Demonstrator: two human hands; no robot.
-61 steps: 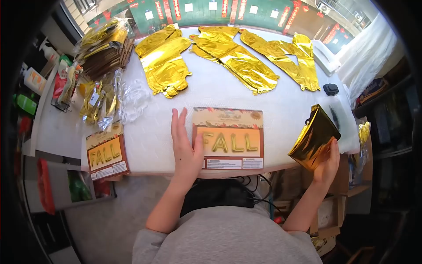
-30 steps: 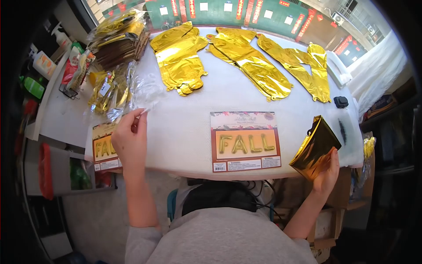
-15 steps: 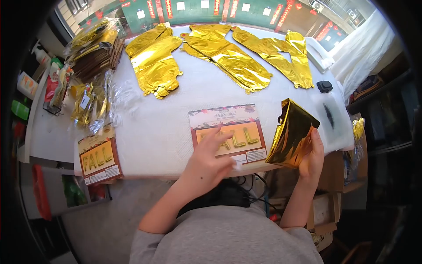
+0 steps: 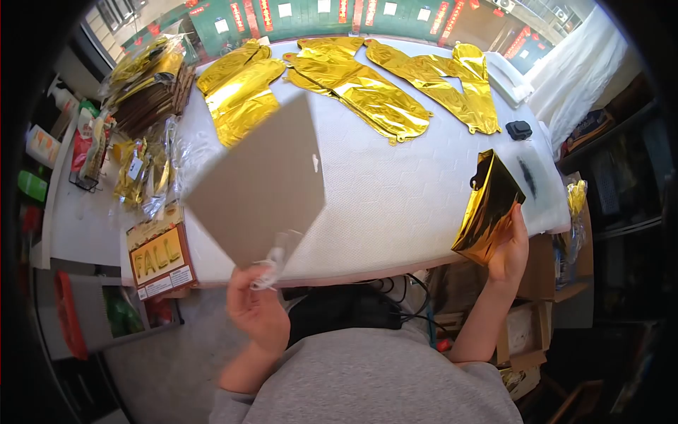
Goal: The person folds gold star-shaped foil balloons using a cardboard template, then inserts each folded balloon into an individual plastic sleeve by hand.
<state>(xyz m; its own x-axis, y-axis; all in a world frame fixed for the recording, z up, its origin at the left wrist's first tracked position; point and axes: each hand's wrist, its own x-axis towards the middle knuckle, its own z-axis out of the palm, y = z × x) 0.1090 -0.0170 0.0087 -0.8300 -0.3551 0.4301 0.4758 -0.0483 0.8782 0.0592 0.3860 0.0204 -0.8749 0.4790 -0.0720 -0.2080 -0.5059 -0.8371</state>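
Observation:
My left hand (image 4: 260, 314) is closed on the lower corner of a cardboard backing card (image 4: 258, 187), lifted above the table with its plain grey back showing. Gathered at the same fingers are a bundle of white string (image 4: 265, 277) and a thin clear strip (image 4: 286, 244), slightly blurred. On the other side, my right hand (image 4: 510, 247) grips a folded gold foil balloon (image 4: 487, 212) by its right edge, over the table's front right. Flat gold foil balloons (image 4: 244, 99) (image 4: 360, 88) (image 4: 452, 81) lie along the far side; the raised card partly covers the leftmost.
A printed FALL card (image 4: 161, 258) lies at the table's left front corner. Behind it are bagged gold balloons (image 4: 145, 166) and a stack of packed cards (image 4: 148, 92). A small black box (image 4: 519, 130) sits at right. Cardboard boxes (image 4: 522, 339) stand below the right edge.
My left hand has picked up the printed card from the front middle, turned its grey back into view and moved it left. My right hand has shifted slightly right with the foil balloon.

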